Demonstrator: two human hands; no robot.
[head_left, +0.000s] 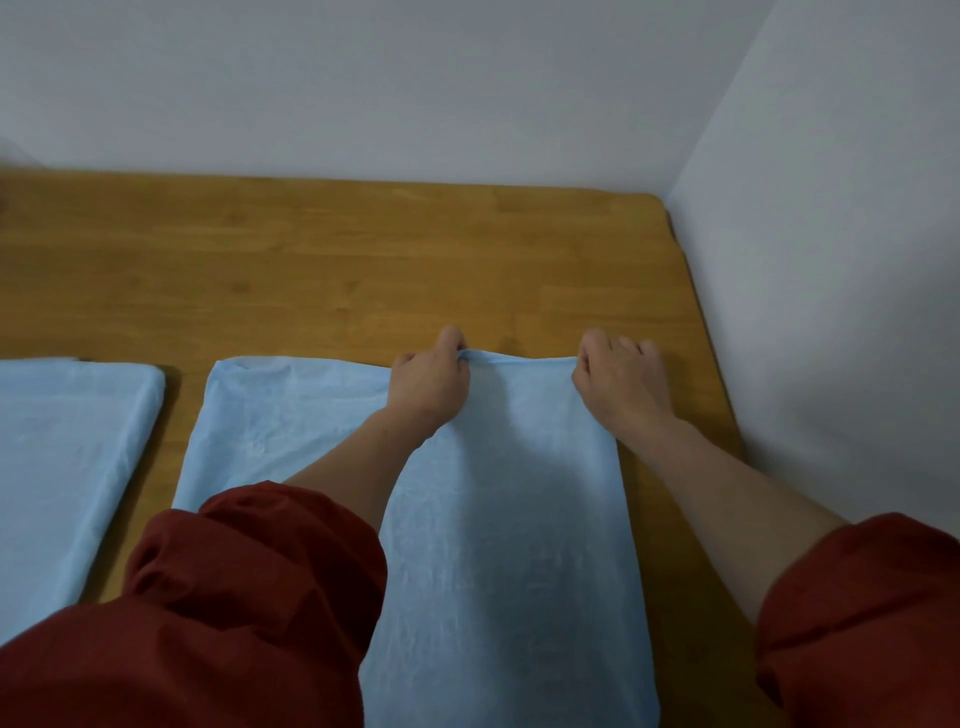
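Two light blue cloths lie on the wooden table (332, 260). The right cloth (498, 519) has its far edge pinched by the left hand (428, 382) and right hand (621, 382), fingers curled. The second cloth (67, 441) lies left, apart.

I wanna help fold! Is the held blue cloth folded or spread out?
Spread out: the blue cloth lies flat on the table; left hand and right hand pinch its far edge.

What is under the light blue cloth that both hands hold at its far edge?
The light blue cloth lies on the wooden table, which shows around it. The left hand and right hand pinch its far edge. Anything else beneath is covered.
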